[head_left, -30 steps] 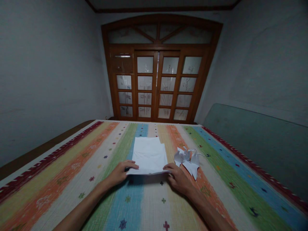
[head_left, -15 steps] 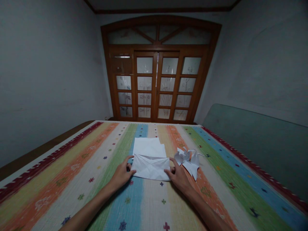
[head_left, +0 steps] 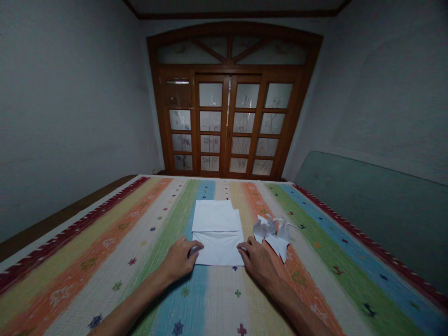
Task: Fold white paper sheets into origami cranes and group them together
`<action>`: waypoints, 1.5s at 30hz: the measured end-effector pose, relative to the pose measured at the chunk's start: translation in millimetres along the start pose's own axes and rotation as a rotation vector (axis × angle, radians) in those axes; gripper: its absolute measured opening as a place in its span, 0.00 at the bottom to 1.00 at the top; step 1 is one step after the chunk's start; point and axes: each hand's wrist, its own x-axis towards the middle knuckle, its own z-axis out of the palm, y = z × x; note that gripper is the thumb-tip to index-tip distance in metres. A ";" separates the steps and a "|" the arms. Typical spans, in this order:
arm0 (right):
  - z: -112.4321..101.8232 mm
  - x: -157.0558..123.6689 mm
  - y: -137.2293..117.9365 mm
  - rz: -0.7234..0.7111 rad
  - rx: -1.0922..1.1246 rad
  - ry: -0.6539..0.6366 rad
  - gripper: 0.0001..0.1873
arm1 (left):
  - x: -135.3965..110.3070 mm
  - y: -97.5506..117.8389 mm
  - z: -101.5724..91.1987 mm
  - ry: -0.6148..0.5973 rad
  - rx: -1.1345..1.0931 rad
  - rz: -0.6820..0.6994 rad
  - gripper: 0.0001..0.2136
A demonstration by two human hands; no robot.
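A creased, folded sheet of white paper lies on the striped cloth in front of me. My left hand grips its left edge with curled fingers, the fingertips on top of the paper. At the opposite edge, my right hand pinches the paper in the same way. Just beyond lies a stack of white paper, its sheets slightly offset at the right. The thumbs are partly hidden by the fingers.
Folded white paper shapes lie together right of the sheet, close to my right hand. A striped tablecloth covers the table. A pale green panel stands along the right side. Wooden glazed doors are at the back.
The folded sheet has come down from a slightly raised, bowed position and now lies flatter, nearer me. Both hands have shifted their fingers from the edge ends onto its sides.
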 end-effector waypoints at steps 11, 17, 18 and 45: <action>0.2 -8.2 -38.8 -0.266 0.099 -0.090 0.15 | -8.1 8.7 14.9 -0.072 0.128 0.408 0.26; 1.1 -11.4 -36.5 -0.285 0.166 -0.298 0.30 | -9.7 14.6 14.0 -0.211 0.117 0.412 0.27; 1.1 -10.8 -35.7 -0.274 0.168 -0.319 0.31 | -9.4 14.7 13.6 -0.221 0.121 0.402 0.27; 18.5 3.8 -4.2 -0.040 -0.107 -0.265 0.31 | 1.0 -29.8 22.6 -0.213 0.225 0.220 0.30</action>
